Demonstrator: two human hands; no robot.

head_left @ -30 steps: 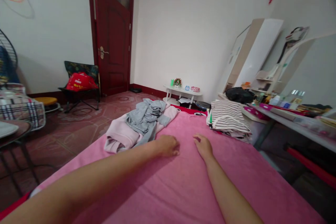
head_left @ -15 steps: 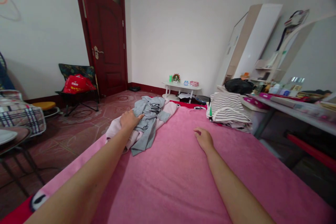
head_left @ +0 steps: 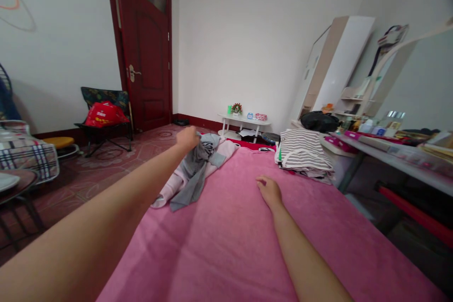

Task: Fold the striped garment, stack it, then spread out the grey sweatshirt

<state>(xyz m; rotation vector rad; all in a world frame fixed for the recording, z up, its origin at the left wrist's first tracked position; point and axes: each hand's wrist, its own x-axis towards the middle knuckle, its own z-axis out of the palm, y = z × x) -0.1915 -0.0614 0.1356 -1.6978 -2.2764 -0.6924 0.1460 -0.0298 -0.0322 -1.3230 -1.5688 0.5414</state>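
Note:
My left hand (head_left: 187, 138) is closed on a grey printed shirt (head_left: 198, 170) and holds part of it raised, while the lower end trails on the bed. Under the shirt lies a crumpled pale pink garment (head_left: 173, 183). My right hand (head_left: 269, 192) rests over the pink bed cover (head_left: 226, 240), loosely curled with its fingers apart and nothing in it. Beyond that hand, to the right, sits a folded stack of clothes (head_left: 302, 153) with a black-and-white striped piece on top.
A dressing table (head_left: 399, 155) crowded with small items runs along the right side. On the left are a folding chair (head_left: 106, 96) bearing a red bag (head_left: 105, 114), a plaid bag (head_left: 31, 158) and a round table (head_left: 21, 184). A low white table (head_left: 244, 120) stands by the far wall.
My left hand has risen from the clothes, pulling up a part of the grey shirt. My right hand stays in much the same place over the bed. The view has shifted slightly.

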